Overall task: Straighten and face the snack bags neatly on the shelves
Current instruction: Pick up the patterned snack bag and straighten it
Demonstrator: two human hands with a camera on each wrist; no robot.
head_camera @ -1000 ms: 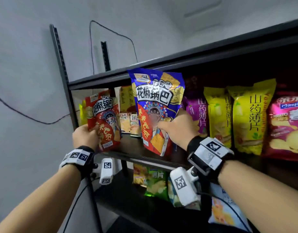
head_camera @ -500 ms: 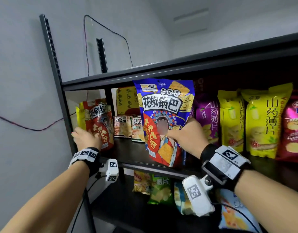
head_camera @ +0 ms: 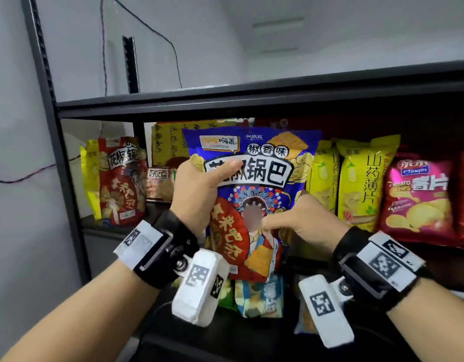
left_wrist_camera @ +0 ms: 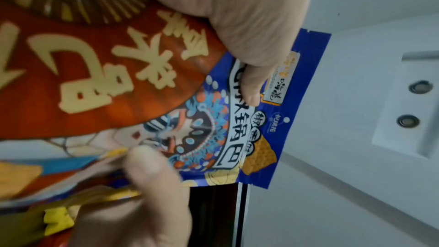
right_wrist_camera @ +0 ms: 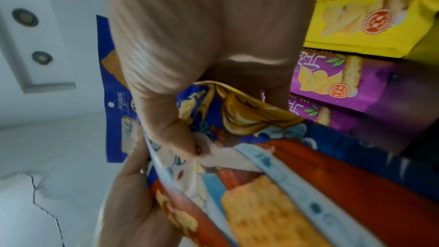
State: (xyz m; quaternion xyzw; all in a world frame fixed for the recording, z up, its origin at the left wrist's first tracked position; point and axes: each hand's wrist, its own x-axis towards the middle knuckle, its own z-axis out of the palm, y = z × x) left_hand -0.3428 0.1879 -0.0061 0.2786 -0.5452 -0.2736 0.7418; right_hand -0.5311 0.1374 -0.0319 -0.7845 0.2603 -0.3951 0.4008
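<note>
Gripping the blue snack bag (head_camera: 254,194) from both sides, the person held it upright, front panel facing outward, in front of the black shelf (head_camera: 251,100). The left hand (head_camera: 199,194) clasped the bag's left edge at about 9 o'clock from its centre, thumb (left_wrist_camera: 251,82) pressed across the white title band and the remaining fingers wrapped behind, out of sight. The right hand (head_camera: 301,223) took the lower right side at about 4 o'clock, thumb (right_wrist_camera: 166,119) laid on the front print and fingers curled round the back edge; the wrist view showed the film creased under that hold. Whether the bag's bottom touched the shelf board could not be told. At 9 o'clock from the held bag, a red snack bag (head_camera: 121,181) stood upright at the shelf's left end, with small packets (head_camera: 159,182) behind and to its right. At 3 o'clock stood two yellow bags (head_camera: 364,178), then a pink chip bag (head_camera: 419,199). Purple bags (right_wrist_camera: 344,82) showed behind the right hand in the wrist view. At 6 o'clock, further bags (head_camera: 259,299) lay on the lower shelf.
</note>
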